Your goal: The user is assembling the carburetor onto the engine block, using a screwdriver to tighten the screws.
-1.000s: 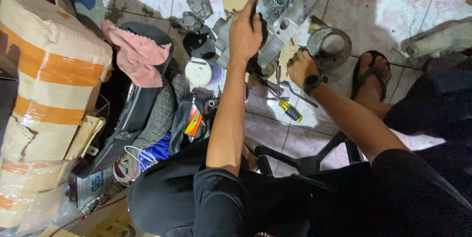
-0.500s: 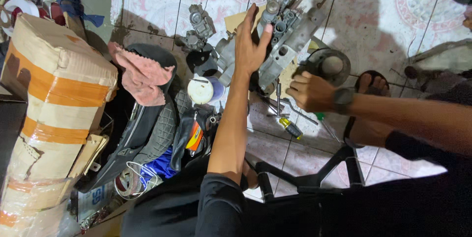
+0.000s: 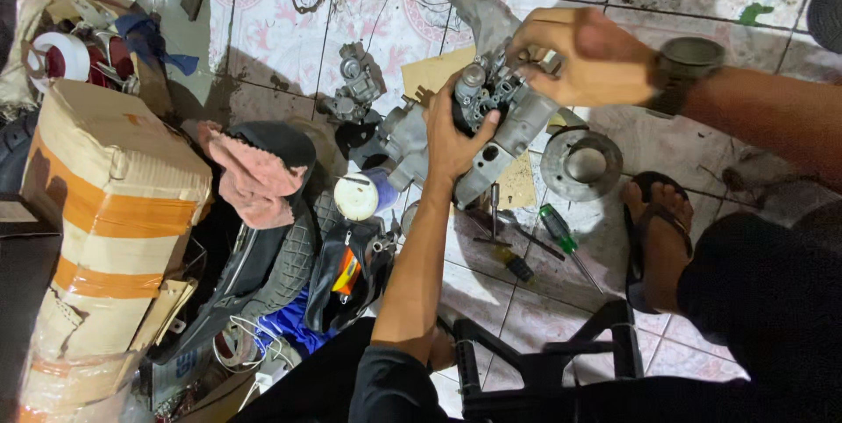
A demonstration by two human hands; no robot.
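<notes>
The left hand (image 3: 452, 138) clasps the grey engine casing (image 3: 491, 125) at floor centre; the right hand (image 3: 574, 55), at two o'clock, pinches a top fitting. Loosening seems underway, calling for steady bracing.

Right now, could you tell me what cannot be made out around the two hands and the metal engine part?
All in the head view:
- Middle of the grey engine part: covered by the left hand.
- Fingers of the right hand: their tips are hidden behind the part, so what they touch is unclear.
- Green-handled screwdriver: tip too thin to tell its type.
- Taped cardboard box: cut off at the lower edge.
</notes>
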